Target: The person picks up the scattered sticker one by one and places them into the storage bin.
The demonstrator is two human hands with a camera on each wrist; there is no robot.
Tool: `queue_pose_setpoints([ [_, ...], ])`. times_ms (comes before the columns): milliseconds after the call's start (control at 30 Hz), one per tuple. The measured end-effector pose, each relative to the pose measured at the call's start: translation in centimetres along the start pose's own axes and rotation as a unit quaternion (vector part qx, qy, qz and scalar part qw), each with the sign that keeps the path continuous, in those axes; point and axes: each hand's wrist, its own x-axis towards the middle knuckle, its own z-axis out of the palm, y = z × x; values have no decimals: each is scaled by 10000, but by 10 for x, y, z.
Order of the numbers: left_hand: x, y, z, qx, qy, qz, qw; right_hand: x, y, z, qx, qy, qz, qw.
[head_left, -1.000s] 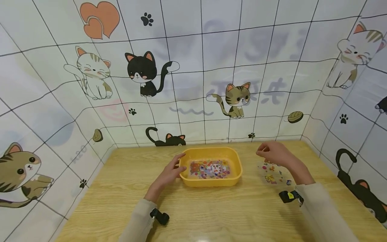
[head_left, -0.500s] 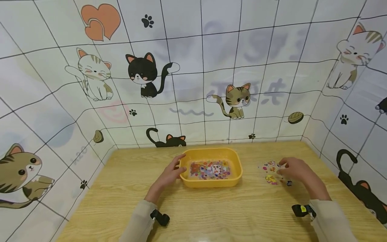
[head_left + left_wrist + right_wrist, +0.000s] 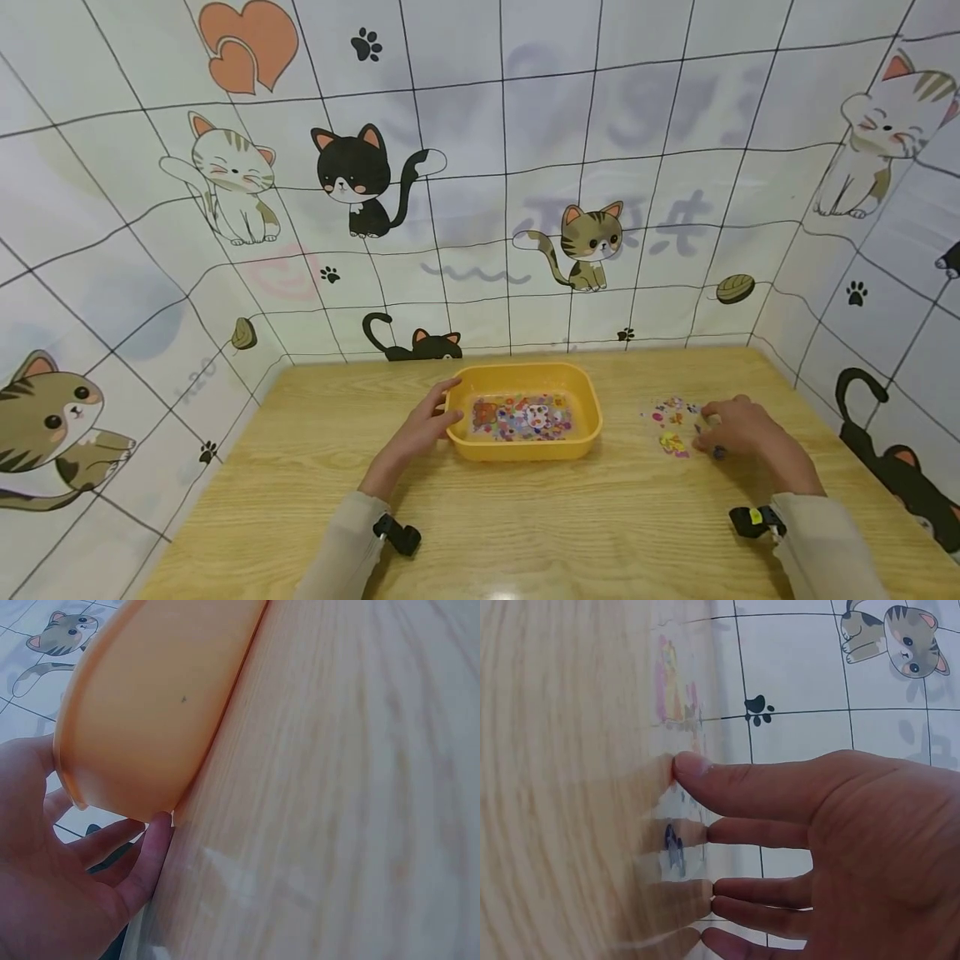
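At the left end of a yellow plastic tray (image 3: 525, 452), my left hand (image 3: 415, 433) grips the wall, thumb over the rim and fingers along the outside. Inside the tray are colourful dots and small pictures (image 3: 510, 419), among them a bear and a white animal. My right hand (image 3: 744, 429) is low over the table to the right, fingers fairly straight. Its thumb and fingertips touch the surface in the right wrist view, at a patch of small colourful stickers (image 3: 673, 444). A yellow-and-pink sticker (image 3: 672, 679) and a dark blue one (image 3: 674, 847) show beside the fingers.
The light wooden table (image 3: 480, 517) ends at a wall covering (image 3: 480, 167) printed with cats and grid lines, which also rises at both sides. Black wrist cameras (image 3: 757, 522) sit at the sleeves.
My right hand has come down from above the back of the sticker patch and moved right and nearer, onto its right side. The left hand stays at the tray.
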Motion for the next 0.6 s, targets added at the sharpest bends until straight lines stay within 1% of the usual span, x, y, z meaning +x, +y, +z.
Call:
queue_pose_setpoints([
  [167,0,-1,2,-11,-30,6,10000,-1,-1,-2,18,-118,10,9999],
  [367,0,-1,2,34,-10,-55,10000,3,-5,-2,21,-224,-8,9997],
  [467,0,0,2,17,3,-53,10000,3,-8,-3,66,-206,-18,9998],
  [600,-1,2,2,-37,1,-20,10000,0,-13,-5,339,-106,51,9994],
])
